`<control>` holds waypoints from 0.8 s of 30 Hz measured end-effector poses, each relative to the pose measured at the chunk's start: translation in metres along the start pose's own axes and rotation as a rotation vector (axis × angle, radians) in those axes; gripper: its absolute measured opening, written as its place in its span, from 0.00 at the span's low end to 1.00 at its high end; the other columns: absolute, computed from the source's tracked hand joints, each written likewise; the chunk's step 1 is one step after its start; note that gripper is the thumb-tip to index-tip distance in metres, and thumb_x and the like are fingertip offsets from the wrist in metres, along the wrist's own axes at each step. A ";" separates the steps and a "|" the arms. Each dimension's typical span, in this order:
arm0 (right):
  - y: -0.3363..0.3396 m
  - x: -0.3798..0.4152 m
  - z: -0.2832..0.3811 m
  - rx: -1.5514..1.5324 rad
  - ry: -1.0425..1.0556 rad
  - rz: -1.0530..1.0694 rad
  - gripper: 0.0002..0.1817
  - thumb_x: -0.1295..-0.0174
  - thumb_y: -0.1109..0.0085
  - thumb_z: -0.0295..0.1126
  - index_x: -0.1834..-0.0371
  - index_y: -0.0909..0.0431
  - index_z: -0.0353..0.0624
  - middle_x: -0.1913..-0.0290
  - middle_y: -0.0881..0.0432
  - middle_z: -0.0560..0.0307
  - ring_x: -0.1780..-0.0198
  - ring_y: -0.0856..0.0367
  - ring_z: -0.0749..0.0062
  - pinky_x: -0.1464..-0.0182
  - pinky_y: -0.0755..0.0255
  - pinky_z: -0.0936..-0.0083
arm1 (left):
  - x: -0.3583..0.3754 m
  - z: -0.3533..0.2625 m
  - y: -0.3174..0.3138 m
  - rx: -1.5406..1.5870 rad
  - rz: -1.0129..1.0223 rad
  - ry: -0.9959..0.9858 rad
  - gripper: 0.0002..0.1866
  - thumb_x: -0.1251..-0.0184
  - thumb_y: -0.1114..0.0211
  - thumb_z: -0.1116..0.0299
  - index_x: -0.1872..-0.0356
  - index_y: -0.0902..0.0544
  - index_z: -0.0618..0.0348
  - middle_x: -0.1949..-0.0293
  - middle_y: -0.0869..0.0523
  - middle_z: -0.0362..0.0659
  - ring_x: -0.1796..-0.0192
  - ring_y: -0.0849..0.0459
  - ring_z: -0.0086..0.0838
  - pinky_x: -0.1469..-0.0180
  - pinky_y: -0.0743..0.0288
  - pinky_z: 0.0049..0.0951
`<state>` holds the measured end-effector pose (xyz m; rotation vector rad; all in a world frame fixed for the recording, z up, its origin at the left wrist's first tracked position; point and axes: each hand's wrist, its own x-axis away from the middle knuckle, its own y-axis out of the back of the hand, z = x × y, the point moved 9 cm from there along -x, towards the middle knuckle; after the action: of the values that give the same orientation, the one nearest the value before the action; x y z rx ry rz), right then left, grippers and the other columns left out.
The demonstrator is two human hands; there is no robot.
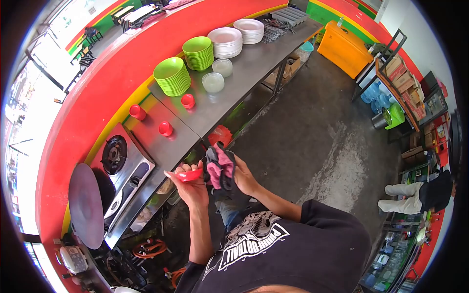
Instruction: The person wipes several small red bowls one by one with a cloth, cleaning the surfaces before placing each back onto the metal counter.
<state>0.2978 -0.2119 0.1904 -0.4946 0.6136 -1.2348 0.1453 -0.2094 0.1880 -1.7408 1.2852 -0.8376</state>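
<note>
My left hand [193, 188] is closed around a small red bowl [189, 175], which appears tilted and nearly edge-on. Bunched in my right hand [244, 178] is a pink and black cloth [221, 166], hanging close beside the bowl. Both hands are in front of my body, just off the counter's front edge. On the steel counter [171, 141] beyond them are small red bowls, one stack [165, 129] nearest me, another [187, 101] further along and a third [137, 112] by the wall.
Stacks of green bowls [172, 78], clear bowls [213, 83] and white plates [225, 44] line the counter. A gas stove [117, 156] and a large round lid-like disc [86, 205] are at left. Another person [415, 195] stands at far right, near shelves.
</note>
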 end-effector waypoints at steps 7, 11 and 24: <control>0.006 -0.008 0.032 0.502 0.205 -0.370 0.18 0.26 0.47 0.36 0.38 0.31 0.39 0.55 0.21 0.60 0.55 0.26 0.84 0.53 0.29 0.82 | 0.012 0.015 -0.024 -0.809 0.166 -0.060 0.18 0.20 0.48 0.57 0.60 0.20 0.63 0.65 0.18 0.35 0.62 0.22 0.15 0.59 0.28 0.18; 0.018 -0.012 0.060 0.583 0.293 -0.445 0.11 0.28 0.44 0.32 0.49 0.26 0.38 0.60 0.20 0.59 0.58 0.25 0.83 0.57 0.28 0.80 | 0.030 0.056 -0.040 -0.907 0.369 0.115 0.11 0.22 0.47 0.74 0.47 0.21 0.68 0.58 0.16 0.36 0.55 0.21 0.16 0.51 0.28 0.20; 0.029 0.031 0.080 0.670 0.381 -0.469 0.08 0.31 0.46 0.28 0.54 0.23 0.37 0.63 0.17 0.59 0.61 0.22 0.82 0.58 0.27 0.79 | 0.072 0.070 -0.031 -0.834 0.432 0.110 0.12 0.24 0.47 0.79 0.45 0.21 0.70 0.58 0.16 0.37 0.58 0.22 0.14 0.54 0.30 0.16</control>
<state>0.3784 -0.2323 0.2261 0.1833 0.3652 -1.9021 0.2381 -0.2591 0.1873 -1.8963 2.1882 -0.1290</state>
